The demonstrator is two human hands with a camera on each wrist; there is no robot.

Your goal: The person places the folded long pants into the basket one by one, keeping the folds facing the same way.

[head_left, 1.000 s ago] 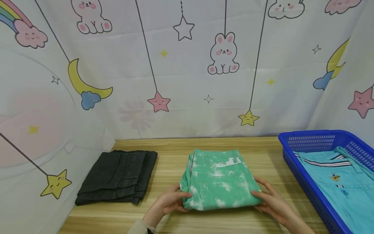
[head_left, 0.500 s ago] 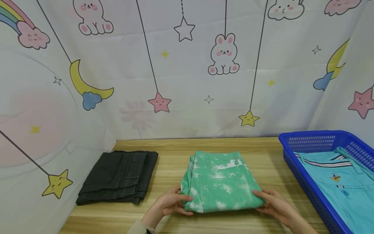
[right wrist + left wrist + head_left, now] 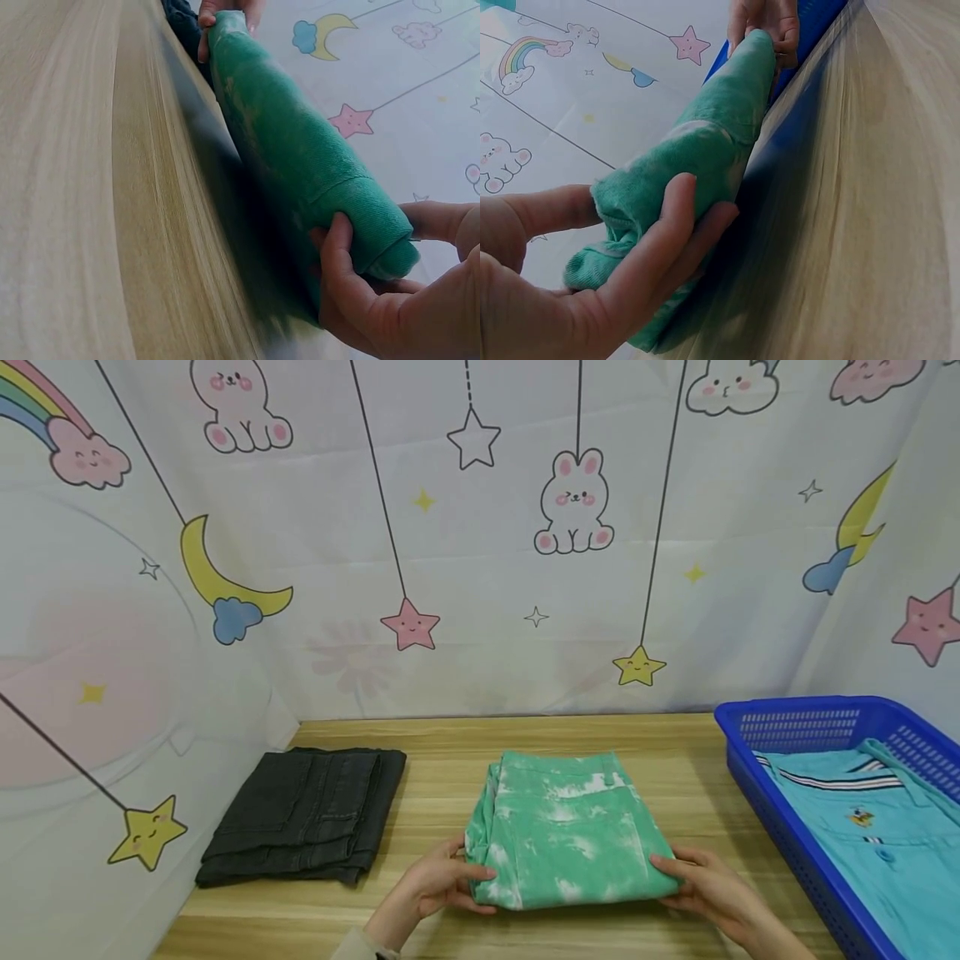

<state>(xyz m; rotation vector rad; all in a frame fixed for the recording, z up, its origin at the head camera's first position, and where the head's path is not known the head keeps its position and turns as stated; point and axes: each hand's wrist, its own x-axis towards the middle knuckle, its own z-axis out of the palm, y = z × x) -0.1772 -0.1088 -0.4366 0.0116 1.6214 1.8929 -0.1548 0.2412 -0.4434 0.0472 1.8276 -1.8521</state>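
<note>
A folded green tie-dye garment (image 3: 570,835) with white patches lies at the middle of the table, its near edge raised a little off the wood in both wrist views. My left hand (image 3: 442,882) grips its near left corner, thumb on top and fingers beneath. At the near right corner my right hand (image 3: 705,889) pinches it the same way. The left wrist view shows fingers (image 3: 671,232) under the thick folded layers (image 3: 697,165). From the right wrist, the rolled near fold (image 3: 307,142) is seen between thumb and fingers.
Folded black jeans (image 3: 300,810) lie on the table to the left. A blue plastic basket (image 3: 780,852) stands at the right with a light-blue garment (image 3: 862,810) in it. A white printed curtain (image 3: 487,568) closes the back and sides of the wooden table (image 3: 435,752).
Both hands and the green garment have shifted slightly toward the near edge of the table. The right hand's fingers have moved further under the garment. The grip stays on both corners.
</note>
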